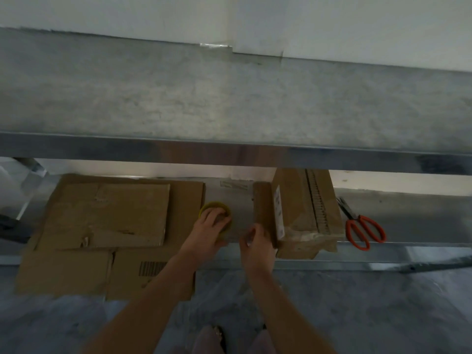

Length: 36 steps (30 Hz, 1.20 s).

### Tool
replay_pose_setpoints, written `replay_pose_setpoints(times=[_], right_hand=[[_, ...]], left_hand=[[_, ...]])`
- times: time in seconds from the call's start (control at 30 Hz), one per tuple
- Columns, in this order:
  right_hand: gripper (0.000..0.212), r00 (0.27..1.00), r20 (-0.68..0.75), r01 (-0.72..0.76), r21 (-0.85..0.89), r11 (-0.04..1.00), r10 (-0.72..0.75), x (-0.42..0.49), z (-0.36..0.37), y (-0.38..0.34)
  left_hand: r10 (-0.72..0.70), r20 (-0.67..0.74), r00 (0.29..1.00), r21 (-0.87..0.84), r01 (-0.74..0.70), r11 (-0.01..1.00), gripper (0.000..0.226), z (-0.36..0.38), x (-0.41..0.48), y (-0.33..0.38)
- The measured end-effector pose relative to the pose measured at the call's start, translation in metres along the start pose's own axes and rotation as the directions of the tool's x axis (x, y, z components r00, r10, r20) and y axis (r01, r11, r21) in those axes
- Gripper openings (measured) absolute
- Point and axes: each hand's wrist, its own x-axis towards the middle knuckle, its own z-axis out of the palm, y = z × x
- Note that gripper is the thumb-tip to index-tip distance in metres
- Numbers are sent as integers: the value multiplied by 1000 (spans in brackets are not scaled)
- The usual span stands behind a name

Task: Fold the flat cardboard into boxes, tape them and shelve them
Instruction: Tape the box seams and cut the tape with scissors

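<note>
- Upper shelf: bare grey metal deck against a white wall, its front rail crossing the whole view and hiding the back of the level below.
- Lower shelf: grey metal, dimly lit, carrying all the goods; grey floor in front.
- Flat cardboard: stacked sheets at the left end of the lower shelf, the bottom sheet overhanging the front edge, barcode showing.
- Tape roll: yellow-rimmed, just beside the right edge of the flat cardboard.
- Left hand: lies over the tape roll, grip closed around its rim.
- Folded box: brown, taped, white label on its left face, standing right of centre at the front edge.
- Right hand: at the box's near left corner, fingers curled; whether the grip holds anything cannot be told.
- Scissors: red handles, lying to the right of the box, apart from it.
</note>
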Motion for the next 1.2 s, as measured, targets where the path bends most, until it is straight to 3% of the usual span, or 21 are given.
replay_pose_setpoints(times=[0.1,0.2,0.33,0.43,0.57,0.7,0.8,0.97,1.03,1.2], right_hand=[[35,999,19,50,-37,998,-49,-2,0,2],[42,995,68,82,-86,993,-77,-4,-2,3],[46,987,121,112,-76,991,-103,-21,-12,-3],[44,949,139,292,-44,955,-284,-47,-34,-1],[47,807,-51,567,-213,796,-589,-72,-91,22],[51,716,-198,573,-380,726,-670,-71,-150,62],[52,718,-223,538,-424,729,-659,-58,-178,91],[56,779,-127,490,-487,723,-614,-18,-202,121],[58,810,-45,504,-456,734,-584,-5,-204,126],[56,801,46,580,-304,756,-596,8,-201,135]], left_hand=[[6,5,1000,185,-7,983,74,-1,-7,-3],[-11,33,999,258,3,966,79,-2,-12,0],[-69,28,997,243,60,968,78,-15,-23,19],[-45,-7,999,203,45,978,75,-28,-39,43],[48,-89,995,180,-31,983,68,-42,-57,87],[108,-84,991,173,-92,981,69,-42,-55,135],[93,-83,992,132,-82,988,69,-32,-45,169],[-56,-133,989,82,68,994,69,-12,-28,198],[-90,-165,982,51,100,994,70,-8,-24,200],[-225,-226,948,-156,193,969,67,-1,-23,206]])
